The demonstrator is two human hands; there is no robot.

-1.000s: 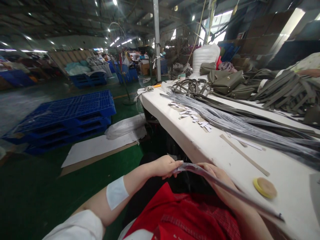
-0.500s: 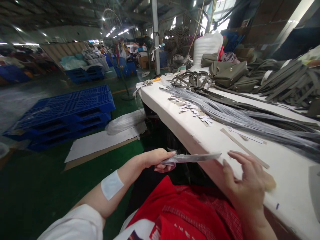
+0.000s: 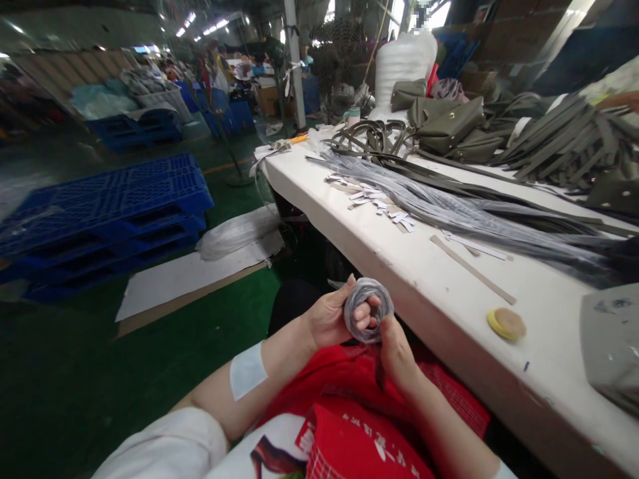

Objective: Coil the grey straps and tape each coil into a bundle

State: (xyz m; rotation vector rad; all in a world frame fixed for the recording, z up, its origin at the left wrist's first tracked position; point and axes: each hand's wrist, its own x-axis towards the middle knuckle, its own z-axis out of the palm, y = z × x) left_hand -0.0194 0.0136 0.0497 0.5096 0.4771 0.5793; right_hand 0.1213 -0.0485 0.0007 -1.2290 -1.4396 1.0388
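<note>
A grey, plastic-wrapped strap (image 3: pixel 367 287) is wound into a round coil in front of my red apron. My left hand (image 3: pixel 333 311) grips the coil's left side, with fingertips showing through its centre. On the right side, my right hand (image 3: pixel 399 352) is closed on the coil's edge, its fingers partly hidden. A short end of dark strap hangs below the coil by my right hand. Long plastic-wrapped straps (image 3: pixel 449 206) lie along the white table (image 3: pixel 414 279), beside small white and tan strips (image 3: pixel 382 205).
A yellow tape roll (image 3: pixel 506 324) sits near the table's front edge, with a clear plastic bag (image 3: pixel 612 339) to its right. Olive pouches (image 3: pixel 452 126) and dark straps lie at the back. Blue pallets (image 3: pixel 104 213) are stacked on the floor at left.
The strap that stretched out from my left hand is now wound in a coil. My right hand has come off the tape roll area and closed on the coil. The view has shifted slightly right.
</note>
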